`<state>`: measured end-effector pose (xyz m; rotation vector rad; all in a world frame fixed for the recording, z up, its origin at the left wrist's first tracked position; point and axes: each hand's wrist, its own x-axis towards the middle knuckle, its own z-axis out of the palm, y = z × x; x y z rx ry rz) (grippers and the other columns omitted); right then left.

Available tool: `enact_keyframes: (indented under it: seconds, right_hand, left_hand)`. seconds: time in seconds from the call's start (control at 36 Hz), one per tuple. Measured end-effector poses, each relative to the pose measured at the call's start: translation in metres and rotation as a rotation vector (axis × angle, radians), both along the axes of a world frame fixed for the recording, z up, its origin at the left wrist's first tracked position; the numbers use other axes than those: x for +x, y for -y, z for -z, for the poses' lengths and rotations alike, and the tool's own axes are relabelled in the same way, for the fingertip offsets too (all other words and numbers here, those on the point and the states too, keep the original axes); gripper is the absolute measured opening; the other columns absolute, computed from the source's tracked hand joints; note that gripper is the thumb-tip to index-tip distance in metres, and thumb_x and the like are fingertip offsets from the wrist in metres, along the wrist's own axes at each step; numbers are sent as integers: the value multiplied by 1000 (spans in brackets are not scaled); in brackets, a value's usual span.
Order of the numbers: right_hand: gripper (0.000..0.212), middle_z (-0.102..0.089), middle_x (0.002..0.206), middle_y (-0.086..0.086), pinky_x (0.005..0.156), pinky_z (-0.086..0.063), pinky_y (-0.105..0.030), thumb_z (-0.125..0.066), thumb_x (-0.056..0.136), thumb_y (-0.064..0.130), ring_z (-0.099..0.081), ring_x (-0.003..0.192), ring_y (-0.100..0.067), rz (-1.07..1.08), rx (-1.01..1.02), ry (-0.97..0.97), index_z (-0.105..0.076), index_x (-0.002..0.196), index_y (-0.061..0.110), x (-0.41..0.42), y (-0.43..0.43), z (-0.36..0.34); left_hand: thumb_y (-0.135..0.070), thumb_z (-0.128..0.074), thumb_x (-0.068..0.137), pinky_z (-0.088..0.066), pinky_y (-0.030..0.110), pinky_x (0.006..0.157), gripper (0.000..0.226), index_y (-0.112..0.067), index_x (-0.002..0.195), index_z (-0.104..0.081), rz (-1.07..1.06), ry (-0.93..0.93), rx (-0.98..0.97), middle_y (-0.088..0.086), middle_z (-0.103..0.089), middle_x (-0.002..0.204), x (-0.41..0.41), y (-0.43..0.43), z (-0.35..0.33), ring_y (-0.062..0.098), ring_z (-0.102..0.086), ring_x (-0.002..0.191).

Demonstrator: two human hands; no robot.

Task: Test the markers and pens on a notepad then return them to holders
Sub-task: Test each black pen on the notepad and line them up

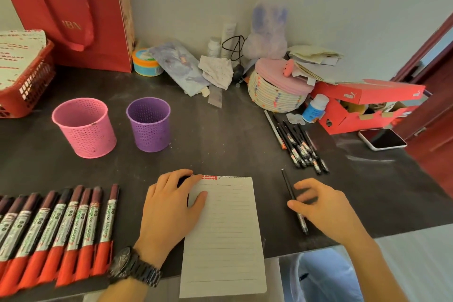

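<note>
A lined notepad (pixel 225 235) lies at the table's front edge. My left hand (pixel 169 208) rests flat on its upper left corner, fingers relaxed. A black pen (pixel 287 180) lies on the table right of the notepad; my right hand (pixel 318 206) is over it, thumb on one side and curled fingers on the other, pinching it. Several red-capped markers (pixel 61 228) lie in a row at the front left. A pile of black pens (pixel 297 142) lies further back on the right. The pink holder (pixel 84 127) and purple holder (pixel 149 124) stand upright with nothing showing above their rims.
A red basket (pixel 22 86) and red bag (pixel 71 12) stand at the back left. Jars, a pouch, a woven basket (pixel 274 95) and a red shoebox (pixel 362 105) crowd the back wall. A phone (pixel 382 138) lies at the right edge.
</note>
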<state>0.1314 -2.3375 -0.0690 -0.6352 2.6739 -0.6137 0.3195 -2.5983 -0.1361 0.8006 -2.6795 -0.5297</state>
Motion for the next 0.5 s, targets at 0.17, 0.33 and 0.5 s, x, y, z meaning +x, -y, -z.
enact_keyframes:
  seconds: [0.17, 0.33, 0.5]
  right_hand:
    - [17, -67, 76, 27, 70, -45, -17, -74, 85, 49, -60, 79, 7, 22, 123, -85, -62, 96, 43, 5, 2, 3]
    - [17, -66, 72, 25, 60, -36, -9, -74, 85, 47, -58, 71, 9, 45, 159, -112, -58, 84, 43, 14, 0, 9]
    - [16, -65, 75, 24, 63, -39, -12, -71, 87, 49, -59, 75, 7, 45, 184, -89, -58, 94, 43, 16, -1, 9]
  left_hand:
    - [-61, -49, 92, -36, 39, 107, 47, -40, 133, -56, -20, 12, -4, -15, -53, 136, 0, -1, 1, 12, -45, 129]
    - [-62, -50, 91, -38, 40, 105, 47, -38, 131, -58, -45, 20, -23, -13, -55, 135, 0, -2, 2, 13, -47, 127]
    - [-61, -50, 91, -37, 40, 106, 47, -37, 131, -59, -46, 28, -24, -12, -56, 135, 0, -3, 0, 15, -48, 128]
